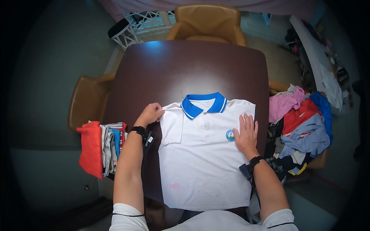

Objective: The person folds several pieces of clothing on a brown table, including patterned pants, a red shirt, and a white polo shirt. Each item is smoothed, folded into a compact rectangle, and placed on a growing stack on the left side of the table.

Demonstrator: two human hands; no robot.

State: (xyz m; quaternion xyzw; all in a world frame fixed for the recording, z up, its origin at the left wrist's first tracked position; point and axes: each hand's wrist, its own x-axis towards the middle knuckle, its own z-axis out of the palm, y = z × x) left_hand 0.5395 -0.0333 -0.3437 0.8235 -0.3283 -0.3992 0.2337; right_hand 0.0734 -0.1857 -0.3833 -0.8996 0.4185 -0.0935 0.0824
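Note:
A white polo shirt (204, 165) with a blue collar lies face up on the dark brown table (154, 73), its collar pointing away from me. A round badge sits on its chest, and a faint pink stain shows near the lower left. Its left sleeve is folded in over the body. My left hand (152, 114) pinches the shirt's edge at the left shoulder, fingers closed. My right hand (248, 134) rests flat on the shirt beside the badge, fingers stretched out over the right shoulder and sleeve area. Both wrists wear black straps with small devices.
Folded clothes (109, 148) stand stacked at the table's left, an orange-red one outermost. A loose heap of clothes (302, 131) lies on the right. Tan chairs (208, 23) surround the table. A black-topped stool (118, 29) is at the far left, and a cluttered white counter (316, 54) at the far right.

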